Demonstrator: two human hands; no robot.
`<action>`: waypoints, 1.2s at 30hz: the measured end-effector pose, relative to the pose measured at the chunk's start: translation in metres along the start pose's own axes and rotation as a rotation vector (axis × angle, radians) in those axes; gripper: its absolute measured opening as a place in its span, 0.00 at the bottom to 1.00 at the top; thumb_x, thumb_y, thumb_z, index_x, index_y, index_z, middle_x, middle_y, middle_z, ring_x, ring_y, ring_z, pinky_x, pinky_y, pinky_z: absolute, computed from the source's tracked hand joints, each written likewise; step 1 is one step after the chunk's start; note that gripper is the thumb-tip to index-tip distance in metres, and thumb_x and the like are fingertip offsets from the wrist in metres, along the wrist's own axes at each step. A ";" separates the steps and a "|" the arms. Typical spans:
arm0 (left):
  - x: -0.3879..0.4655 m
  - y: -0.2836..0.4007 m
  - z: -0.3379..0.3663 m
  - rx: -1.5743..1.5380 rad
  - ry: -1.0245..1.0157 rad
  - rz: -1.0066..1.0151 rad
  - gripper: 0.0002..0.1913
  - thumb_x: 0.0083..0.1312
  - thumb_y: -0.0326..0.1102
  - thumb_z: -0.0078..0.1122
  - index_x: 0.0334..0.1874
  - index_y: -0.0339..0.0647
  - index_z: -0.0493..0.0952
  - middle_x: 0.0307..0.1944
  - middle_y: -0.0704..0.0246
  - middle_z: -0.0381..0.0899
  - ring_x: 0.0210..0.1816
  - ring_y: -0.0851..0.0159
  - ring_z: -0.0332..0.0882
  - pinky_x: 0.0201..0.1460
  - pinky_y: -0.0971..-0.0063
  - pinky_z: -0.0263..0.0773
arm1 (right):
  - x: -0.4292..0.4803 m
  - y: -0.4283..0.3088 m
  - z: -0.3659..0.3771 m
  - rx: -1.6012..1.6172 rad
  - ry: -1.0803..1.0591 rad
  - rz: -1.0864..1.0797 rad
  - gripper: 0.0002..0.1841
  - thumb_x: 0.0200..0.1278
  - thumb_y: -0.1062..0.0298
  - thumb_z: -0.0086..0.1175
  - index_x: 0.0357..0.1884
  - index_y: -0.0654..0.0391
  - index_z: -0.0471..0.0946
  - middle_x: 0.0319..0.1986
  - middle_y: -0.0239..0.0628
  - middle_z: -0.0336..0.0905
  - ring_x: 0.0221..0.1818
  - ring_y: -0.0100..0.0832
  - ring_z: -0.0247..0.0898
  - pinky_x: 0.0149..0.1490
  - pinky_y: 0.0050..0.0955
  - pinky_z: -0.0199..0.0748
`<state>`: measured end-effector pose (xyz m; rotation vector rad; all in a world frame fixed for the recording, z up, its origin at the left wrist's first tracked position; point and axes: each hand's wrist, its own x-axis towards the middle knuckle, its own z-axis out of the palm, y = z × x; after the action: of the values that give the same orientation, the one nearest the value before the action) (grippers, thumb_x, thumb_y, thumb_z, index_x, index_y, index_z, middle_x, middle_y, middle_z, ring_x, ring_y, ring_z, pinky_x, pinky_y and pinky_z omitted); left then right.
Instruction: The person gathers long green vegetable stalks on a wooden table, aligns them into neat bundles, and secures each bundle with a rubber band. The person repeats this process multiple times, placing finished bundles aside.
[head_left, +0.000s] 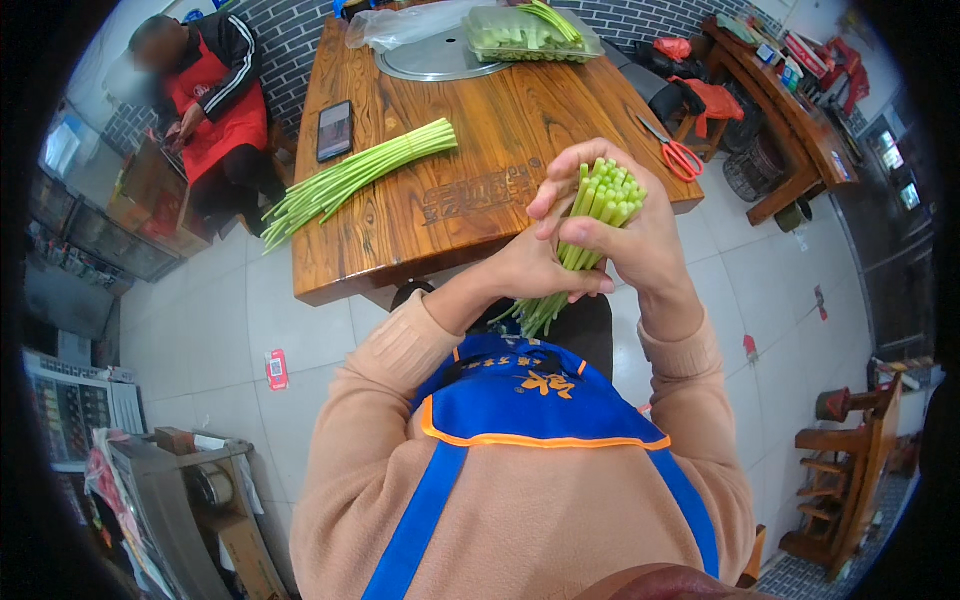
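Both hands are around a bunch of cut green stalks (600, 206), which look like garlic scapes, above the table's near right corner. My left hand (525, 262) grips the bunch lower down, its thumb across the front. Higher up, my right hand (656, 232) curls around the cut ends, which face up. The thin lower ends hang over my blue apron (547, 405). A second bundle of stalks (367, 169) lies across the wooden table (480, 112), its thin ends past the left edge. Red-handled scissors (681, 159) lie near the right edge.
A phone (334, 131) lies left of the bundle. Farther back are a round metal plate (442, 64), a clear plastic bag (409, 26) and a plastic container (536, 51) of green pieces with stalks on top. Someone in a red apron (225, 112) sits beyond the table's left side.
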<state>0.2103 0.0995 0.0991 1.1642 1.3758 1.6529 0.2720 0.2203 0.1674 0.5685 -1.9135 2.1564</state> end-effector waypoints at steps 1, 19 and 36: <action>-0.001 0.000 0.000 -0.014 -0.021 -0.007 0.12 0.57 0.27 0.71 0.33 0.37 0.73 0.24 0.70 0.76 0.22 0.73 0.76 0.24 0.81 0.70 | -0.001 -0.001 0.000 0.042 -0.022 0.007 0.18 0.58 0.69 0.66 0.43 0.62 0.70 0.33 0.44 0.81 0.34 0.30 0.80 0.45 0.30 0.82; -0.001 -0.021 0.006 0.146 0.138 0.197 0.10 0.57 0.28 0.69 0.36 0.34 0.76 0.25 0.72 0.79 0.28 0.69 0.80 0.32 0.76 0.72 | -0.011 -0.002 0.001 0.173 0.198 -0.153 0.09 0.61 0.80 0.57 0.36 0.57 0.68 0.27 0.28 0.72 0.25 0.17 0.69 0.35 0.19 0.73; -0.082 -0.028 -0.108 0.919 -0.011 -0.420 0.16 0.57 0.38 0.70 0.40 0.34 0.78 0.36 0.54 0.82 0.41 0.51 0.81 0.44 0.64 0.74 | 0.007 -0.008 -0.063 0.195 0.468 -0.277 0.04 0.67 0.72 0.55 0.37 0.59 0.72 0.21 0.27 0.65 0.22 0.19 0.62 0.38 0.27 0.73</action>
<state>0.1390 -0.0090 0.0506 1.2054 2.2837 0.6929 0.2597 0.2827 0.1718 0.2993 -1.3123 2.0753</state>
